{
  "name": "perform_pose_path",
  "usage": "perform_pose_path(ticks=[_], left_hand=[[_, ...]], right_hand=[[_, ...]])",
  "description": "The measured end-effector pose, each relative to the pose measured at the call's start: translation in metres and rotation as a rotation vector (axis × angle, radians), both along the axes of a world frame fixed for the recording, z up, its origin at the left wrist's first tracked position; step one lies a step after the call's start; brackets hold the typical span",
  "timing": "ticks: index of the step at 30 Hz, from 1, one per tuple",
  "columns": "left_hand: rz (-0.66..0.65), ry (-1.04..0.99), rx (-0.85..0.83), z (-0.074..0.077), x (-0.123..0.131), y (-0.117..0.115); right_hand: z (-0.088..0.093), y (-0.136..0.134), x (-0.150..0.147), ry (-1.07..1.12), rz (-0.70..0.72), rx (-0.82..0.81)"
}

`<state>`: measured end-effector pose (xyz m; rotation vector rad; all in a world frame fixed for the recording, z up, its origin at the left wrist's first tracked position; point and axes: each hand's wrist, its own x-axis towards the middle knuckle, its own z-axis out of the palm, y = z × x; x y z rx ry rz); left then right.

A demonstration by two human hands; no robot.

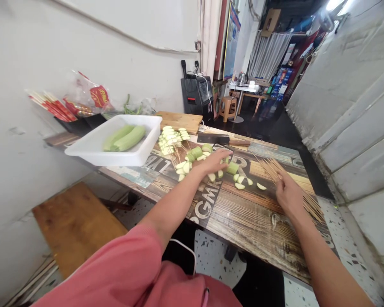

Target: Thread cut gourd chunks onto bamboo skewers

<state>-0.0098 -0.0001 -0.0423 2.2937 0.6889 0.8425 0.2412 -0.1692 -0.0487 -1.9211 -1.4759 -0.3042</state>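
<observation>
My left hand (218, 162) reaches over the cut zucchini with its fingers stretched and apart. Beneath and around it lie zucchini chunks (196, 152) and half-moon slices (240, 186). On the right, my right hand (289, 195) is curled at a spread bundle of bamboo skewers (312, 207); its fingers are closed on them, though the fingertips are partly hidden. Finished-looking skewers threaded with zucchini slices (169, 138) are piled beyond my left hand. A cleaver (213, 139) with a wooden handle lies across the table's far side.
A white plastic tub (128, 159) holding whole zucchini (129, 138) stands at the left, near a wooden cutting board (181, 120). Packaged red-wrapped sticks (56, 106) are behind it. A black speaker (196, 96) stands beyond the table (243, 217); a wooden stool (78, 226) is below left.
</observation>
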Motion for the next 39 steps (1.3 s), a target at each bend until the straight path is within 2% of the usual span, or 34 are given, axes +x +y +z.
perform_pose_path(ticks=[2,4,8,11,13,16,19,21,24,28,33,39], left_hand=[[0.069,-0.247,-0.178,0.001,0.005,0.000],[0.118,-0.499,-0.455,0.003,0.009,-0.001],[0.020,-0.917,-1.027,0.012,0.005,0.002],[-0.028,-1.119,-1.225,0.019,-0.001,0.005],[-0.012,-1.177,-1.273,0.021,-0.001,0.005],[0.046,-1.196,-1.301,0.021,0.005,0.002],[0.092,-1.170,-1.314,0.018,0.012,0.001],[0.115,-1.138,-1.335,0.016,0.015,0.000],[0.142,-1.116,-1.373,0.016,0.015,-0.001],[0.152,-1.100,-1.398,0.020,0.015,-0.005],[0.167,-1.075,-1.393,0.022,0.016,-0.006],[0.212,-1.067,-1.360,0.025,0.015,-0.008]], right_hand=[[0.003,-0.002,-0.003,0.034,-0.013,-0.023],[0.008,-0.004,-0.008,0.084,0.014,-0.050],[0.012,-0.007,-0.016,0.152,0.096,-0.007],[0.011,-0.007,-0.020,0.167,0.065,0.041],[0.013,-0.009,-0.024,0.157,0.088,0.068],[0.021,-0.015,-0.036,0.097,0.231,0.094],[0.030,-0.020,-0.057,0.016,0.373,0.009],[0.035,-0.019,-0.073,0.016,0.412,-0.051],[0.037,-0.011,-0.094,0.173,0.385,-0.094],[0.027,-0.002,-0.113,0.430,0.349,-0.134],[0.013,-0.008,-0.120,0.501,0.357,-0.128],[0.015,-0.011,-0.116,0.554,0.313,-0.166]])
